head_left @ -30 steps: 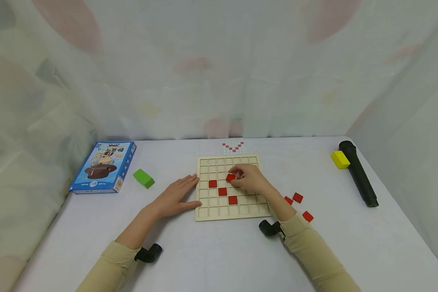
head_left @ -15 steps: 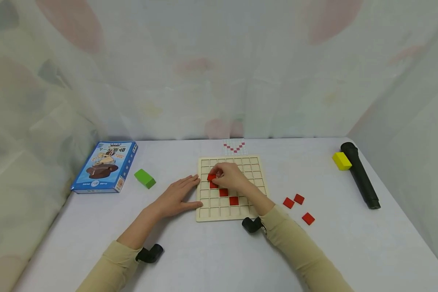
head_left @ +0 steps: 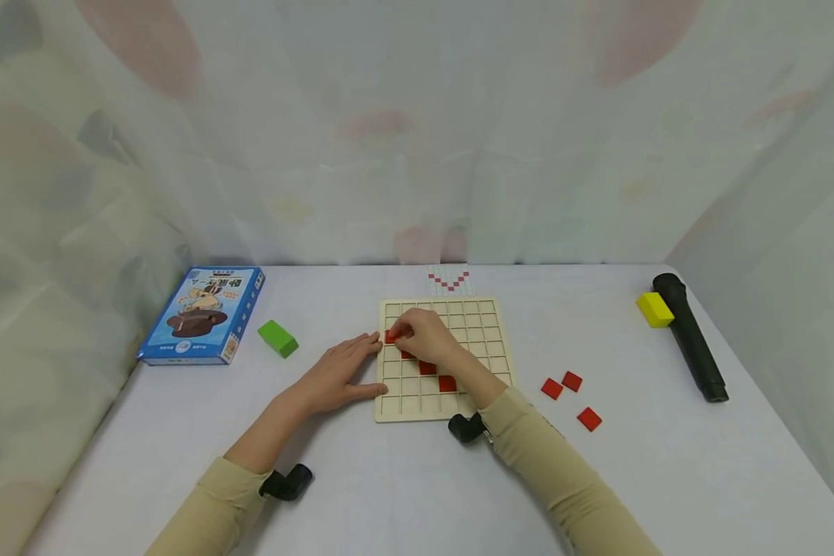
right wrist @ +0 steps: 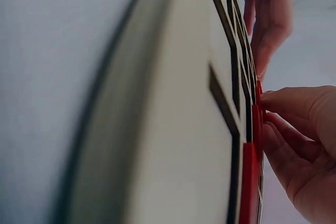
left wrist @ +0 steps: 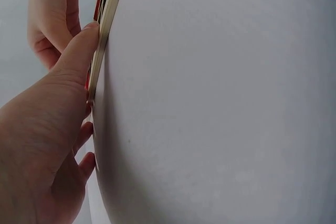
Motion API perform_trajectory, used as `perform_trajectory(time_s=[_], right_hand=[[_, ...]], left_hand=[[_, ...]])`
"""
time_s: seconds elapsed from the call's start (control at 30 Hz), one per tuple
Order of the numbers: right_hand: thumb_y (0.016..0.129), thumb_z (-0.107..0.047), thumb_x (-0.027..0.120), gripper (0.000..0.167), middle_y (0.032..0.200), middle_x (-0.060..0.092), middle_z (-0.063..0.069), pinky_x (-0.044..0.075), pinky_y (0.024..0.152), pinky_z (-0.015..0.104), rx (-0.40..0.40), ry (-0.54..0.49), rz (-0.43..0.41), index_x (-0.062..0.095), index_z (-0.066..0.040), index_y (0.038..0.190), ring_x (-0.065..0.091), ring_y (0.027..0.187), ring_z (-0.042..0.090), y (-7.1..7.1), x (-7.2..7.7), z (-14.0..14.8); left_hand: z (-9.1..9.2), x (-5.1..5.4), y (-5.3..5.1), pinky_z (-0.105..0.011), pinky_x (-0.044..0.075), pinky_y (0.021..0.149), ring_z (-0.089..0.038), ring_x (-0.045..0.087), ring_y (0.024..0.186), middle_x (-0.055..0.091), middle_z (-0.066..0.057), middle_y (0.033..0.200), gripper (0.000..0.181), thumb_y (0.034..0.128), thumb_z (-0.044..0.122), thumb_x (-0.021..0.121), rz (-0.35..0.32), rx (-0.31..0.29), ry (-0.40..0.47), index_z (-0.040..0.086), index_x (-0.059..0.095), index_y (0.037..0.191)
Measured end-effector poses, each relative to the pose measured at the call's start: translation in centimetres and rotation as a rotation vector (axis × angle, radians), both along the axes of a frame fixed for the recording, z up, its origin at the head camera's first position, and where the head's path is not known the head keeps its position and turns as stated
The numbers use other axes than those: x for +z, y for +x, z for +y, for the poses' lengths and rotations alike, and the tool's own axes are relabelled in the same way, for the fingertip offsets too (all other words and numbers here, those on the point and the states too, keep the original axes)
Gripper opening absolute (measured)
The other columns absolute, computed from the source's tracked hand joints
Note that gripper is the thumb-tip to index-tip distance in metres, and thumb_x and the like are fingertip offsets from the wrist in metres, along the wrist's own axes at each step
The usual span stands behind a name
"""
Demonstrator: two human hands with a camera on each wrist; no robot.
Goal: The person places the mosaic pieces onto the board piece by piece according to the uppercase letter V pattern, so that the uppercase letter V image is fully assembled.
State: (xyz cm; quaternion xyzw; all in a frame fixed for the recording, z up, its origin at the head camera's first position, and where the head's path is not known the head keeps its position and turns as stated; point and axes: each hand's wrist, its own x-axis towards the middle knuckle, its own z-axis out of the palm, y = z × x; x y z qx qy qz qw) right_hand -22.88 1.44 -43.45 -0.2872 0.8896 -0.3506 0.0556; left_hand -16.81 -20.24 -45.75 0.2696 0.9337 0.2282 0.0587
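A person's right hand (head_left: 424,337) pinches a red tile (head_left: 390,337) between thumb and fingertips over the leftmost column of a pale gridded board (head_left: 479,332), seen from my remote post through the head camera. I cannot tell whether the tile sits flat in its cell. Three placed red tiles (head_left: 448,384) step diagonally down the grid to the right, partly covered by the hand. The left hand (head_left: 337,376), fingers extended and thumb spread apart from them, touches the board's left edge; my left wrist view shows the thumb against its side. Three loose red tiles (head_left: 589,418) lie on the white tabletop (head_left: 389,486), right of the board. Just behind it I see a small card (head_left: 450,281) with red squares in a V. A green block (head_left: 278,338) and a blue box (head_left: 204,316) lie at left; at right, a yellow block (head_left: 655,310) is just beside a black rod-shaped object (head_left: 689,340).
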Motion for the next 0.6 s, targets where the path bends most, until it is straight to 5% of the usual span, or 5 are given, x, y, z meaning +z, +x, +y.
perform_trajectory(time_s=[0.27, 0.6], right_hand=[[0.088, -0.009, 0.069, 0.015, 0.107, 0.069, 0.003, 0.049, 0.088, 0.031, 0.024, -0.042, -0.007, 0.074, -0.008, 0.102, 0.059, 0.095, 0.016, 0.2, -0.4, 0.7], [0.094, -0.018, 0.065, 0.016, 0.111, 0.066, -0.002, 0.052, 0.089, 0.03, -0.071, -0.119, -0.109, 0.073, -0.012, 0.106, 0.06, 0.102, 0.016, 1.4, -0.2, 4.4]], left_hand=[[0.1, 0.1, -0.2, -0.055, 0.024, 0.113, -0.031, 0.027, 0.143, 0.031, -0.01, 0.157, 0.081, 0.0867, 0.055, 0.067, 0.005, -0.006, -0.006, 0.008, 0.041, 0.147], [0.3, -0.1, -0.1, -0.055, 0.024, 0.113, -0.033, 0.028, 0.143, 0.031, -0.011, 0.156, 0.082, 0.086, 0.056, 0.067, 0.005, 0.004, -0.02, 0.008, 0.041, 0.147]])
